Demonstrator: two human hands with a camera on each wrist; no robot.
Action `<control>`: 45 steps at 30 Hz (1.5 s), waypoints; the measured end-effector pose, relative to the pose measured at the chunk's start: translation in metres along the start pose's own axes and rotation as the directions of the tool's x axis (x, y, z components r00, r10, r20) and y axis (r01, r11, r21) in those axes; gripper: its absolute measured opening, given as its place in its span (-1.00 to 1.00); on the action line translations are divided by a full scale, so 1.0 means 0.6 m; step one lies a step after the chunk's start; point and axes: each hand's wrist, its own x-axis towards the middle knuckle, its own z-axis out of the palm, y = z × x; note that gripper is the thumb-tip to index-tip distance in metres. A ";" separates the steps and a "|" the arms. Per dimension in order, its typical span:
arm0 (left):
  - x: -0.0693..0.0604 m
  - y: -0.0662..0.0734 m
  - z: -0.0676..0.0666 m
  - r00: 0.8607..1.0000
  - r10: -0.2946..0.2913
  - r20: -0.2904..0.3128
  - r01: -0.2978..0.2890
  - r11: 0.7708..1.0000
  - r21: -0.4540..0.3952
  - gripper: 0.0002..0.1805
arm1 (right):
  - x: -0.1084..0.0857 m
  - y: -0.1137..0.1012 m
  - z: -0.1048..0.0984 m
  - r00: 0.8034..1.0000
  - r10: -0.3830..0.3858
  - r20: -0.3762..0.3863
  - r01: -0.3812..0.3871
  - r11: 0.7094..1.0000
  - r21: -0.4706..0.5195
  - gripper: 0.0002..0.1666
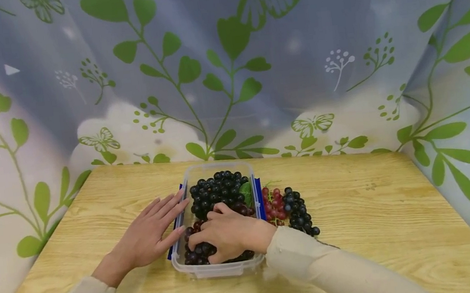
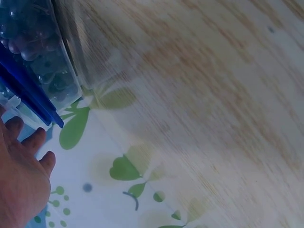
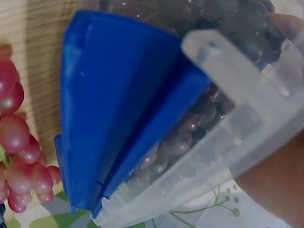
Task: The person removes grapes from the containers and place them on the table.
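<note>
A clear plastic container (image 1: 215,269) with blue side flaps (image 1: 260,201) (image 2: 28,85) (image 3: 114,104) holds bunches of dark grapes (image 1: 214,194), with a green piece (image 1: 246,193) near its right wall. My right hand (image 1: 229,233) reaches in over the front half, its bent fingers and thumb gripping dark grapes (image 1: 201,252); the fingertips are partly hidden among them. Part of that hand (image 3: 270,180) shows beyond the clear wall in the right wrist view. Fingers extended, my left hand (image 1: 147,234) (image 2: 23,185) touches the container's left side.
Right of the container lie a bunch of red grapes (image 1: 275,206) (image 3: 16,133) and a bunch of black grapes (image 1: 298,211) on the wooden table (image 1: 375,208). A leaf-patterned cloth (image 1: 289,88) hangs behind the table and at both sides.
</note>
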 end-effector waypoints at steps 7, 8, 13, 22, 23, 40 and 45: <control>0.001 0.000 -0.002 1.000 0.007 -0.006 -0.007 1.000 -0.011 -0.34 | -0.002 0.003 0.002 0.998 -0.035 -0.052 0.036 0.999 0.016 -0.57; 0.000 0.000 -0.003 1.000 0.005 -0.007 -0.005 1.000 -0.012 -0.34 | -0.002 0.003 0.002 0.998 -0.037 -0.052 0.038 0.999 0.026 -0.58; -0.002 0.000 -0.002 1.000 -0.003 0.001 0.003 1.000 -0.013 -0.34 | -0.004 0.003 0.005 0.998 -0.041 -0.049 0.044 0.997 0.059 -0.59; -0.002 0.001 -0.001 1.000 -0.001 0.005 0.001 1.000 -0.013 -0.34 | -0.011 0.014 0.003 0.995 -0.040 -0.096 0.052 0.991 0.123 -0.57; -0.002 0.001 -0.001 1.000 0.000 0.006 0.000 1.000 -0.011 -0.34 | -0.012 0.016 0.004 0.994 -0.040 -0.105 0.053 0.990 0.131 -0.57; 0.000 0.001 0.000 1.000 0.009 -0.001 -0.010 1.000 -0.009 -0.35 | -0.041 0.032 0.001 0.953 -0.053 -0.297 0.123 0.968 0.221 -0.63; -0.002 0.002 0.000 1.000 0.002 0.008 -0.002 1.000 -0.008 -0.35 | -0.052 0.039 -0.004 0.942 -0.033 -0.333 0.128 0.956 0.265 -0.63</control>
